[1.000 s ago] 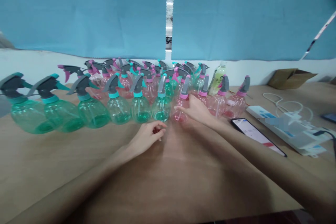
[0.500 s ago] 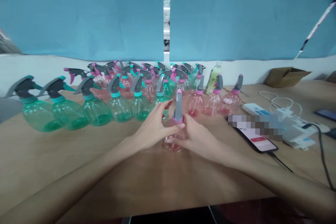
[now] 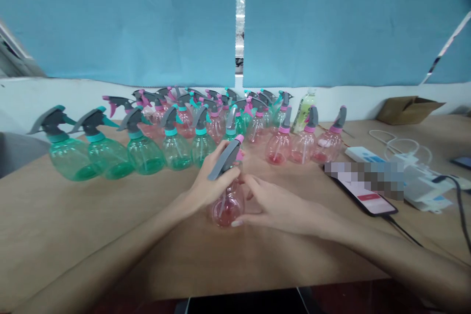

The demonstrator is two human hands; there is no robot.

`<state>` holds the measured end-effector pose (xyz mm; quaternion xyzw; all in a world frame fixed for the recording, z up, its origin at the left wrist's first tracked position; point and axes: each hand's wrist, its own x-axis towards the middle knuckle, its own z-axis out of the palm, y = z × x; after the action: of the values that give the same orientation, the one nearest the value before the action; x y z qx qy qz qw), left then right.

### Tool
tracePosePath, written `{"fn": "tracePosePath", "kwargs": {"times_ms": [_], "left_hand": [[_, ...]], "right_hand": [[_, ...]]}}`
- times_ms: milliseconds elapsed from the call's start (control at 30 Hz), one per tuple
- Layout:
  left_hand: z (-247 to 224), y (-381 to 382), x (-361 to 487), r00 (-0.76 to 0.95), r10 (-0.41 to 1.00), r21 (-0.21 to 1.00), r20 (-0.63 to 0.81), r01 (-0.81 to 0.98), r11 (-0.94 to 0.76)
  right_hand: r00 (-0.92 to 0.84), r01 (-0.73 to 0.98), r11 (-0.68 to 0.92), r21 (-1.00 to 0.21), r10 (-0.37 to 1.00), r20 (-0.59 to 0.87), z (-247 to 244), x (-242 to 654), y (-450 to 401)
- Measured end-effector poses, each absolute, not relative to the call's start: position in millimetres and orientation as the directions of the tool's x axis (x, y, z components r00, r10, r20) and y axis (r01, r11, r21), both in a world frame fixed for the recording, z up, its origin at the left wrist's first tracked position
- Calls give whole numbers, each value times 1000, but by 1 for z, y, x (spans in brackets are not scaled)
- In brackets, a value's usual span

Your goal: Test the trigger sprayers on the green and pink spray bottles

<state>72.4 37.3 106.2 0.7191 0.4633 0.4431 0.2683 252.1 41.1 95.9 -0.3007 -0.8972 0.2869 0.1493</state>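
A pink transparent spray bottle (image 3: 226,208) with a grey and pink spray head stands slightly tilted near the middle of the table. My left hand (image 3: 209,184) is wrapped round its neck from the left, the thumb in front just under the head. On the right side, my right hand (image 3: 274,206) touches the bottle's body with fingers and thumb partly curved around it. Behind my hands, a front row holds several green bottles (image 3: 145,157) on the left and three pink bottles (image 3: 278,149) on the right.
More spray bottles crowd behind the front row, beside a labelled drink bottle (image 3: 304,110). To the right lie a phone (image 3: 362,196) on a cable, white power strips (image 3: 423,186) and a brown box (image 3: 410,109). The table's (image 3: 235,265) front edge runs below my forearms.
The held bottle has moved left and nearer to me, and its spray head has turned and now leans to the left. My left hand has closed round its neck. The view has shifted slightly.
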Motion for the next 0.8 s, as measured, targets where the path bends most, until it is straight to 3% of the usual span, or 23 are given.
{"fn": "tracePosePath", "kwargs": {"times_ms": [133,300,800], "left_hand": [[106,41,65,182,903,793,389,433,-428],[104,49,59,176,902,784,395,446,-431],[110,67,60,209,885,762,416,450,-465]], "right_hand": [[-829,413,724,-552,550,102,85,265,63],[-748,536,729,-426,644,160,46,284,98],[-788,450,787,-421,572,227,6,281,117]]}}
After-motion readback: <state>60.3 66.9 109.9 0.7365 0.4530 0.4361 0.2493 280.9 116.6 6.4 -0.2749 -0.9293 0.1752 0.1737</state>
